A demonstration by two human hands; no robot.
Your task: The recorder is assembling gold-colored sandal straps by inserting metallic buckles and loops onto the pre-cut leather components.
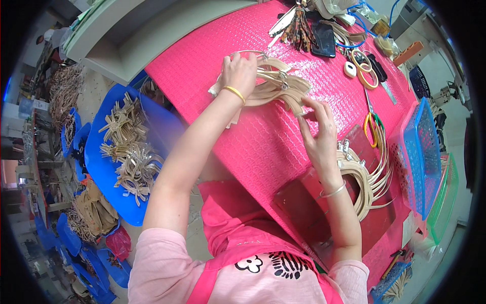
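Note:
Above the pink table cover, a bundle of beige straps (273, 95) with small metal buckles (283, 80) curves between my two hands. At the bundle's left end, my left hand (240, 76) is closed around the straps, its fingers bent over them. The thumb and forefinger of my right hand (322, 136) sit around the loose strap ends on the other side, with the bundle's tip between them. Just beside my right wrist, a second bundle of beige straps (359, 190) with buckles lies curled on a dark red block (304, 202).
Scissors (374, 126), tape rolls (365, 68) and a phone (324, 39) lie toward the table's far right. Stacked plastic baskets (422, 157) stand along the right edge. On my left is a blue tub (96, 167) full of strap bundles. A grey shelf (147, 30) borders the far left.

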